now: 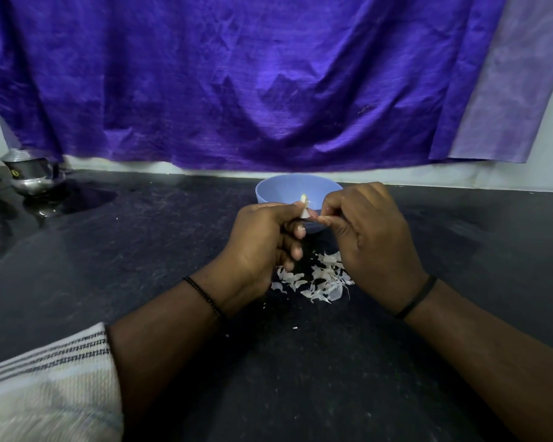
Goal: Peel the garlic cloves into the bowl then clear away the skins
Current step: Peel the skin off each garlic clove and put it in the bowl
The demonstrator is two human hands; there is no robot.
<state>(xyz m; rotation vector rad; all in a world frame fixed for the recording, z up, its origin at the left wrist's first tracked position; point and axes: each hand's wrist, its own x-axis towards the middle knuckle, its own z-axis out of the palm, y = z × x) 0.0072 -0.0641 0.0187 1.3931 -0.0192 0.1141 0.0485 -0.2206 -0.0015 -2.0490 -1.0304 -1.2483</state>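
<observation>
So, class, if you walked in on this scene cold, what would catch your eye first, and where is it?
First, the big purple cloth hanging across the whole back wall. Next, at centre, the left hand and right hand pinch a garlic clove between them, just in front of the blue bowl. Below the hands, a heap of white skins stands out on the dark countertop.
</observation>
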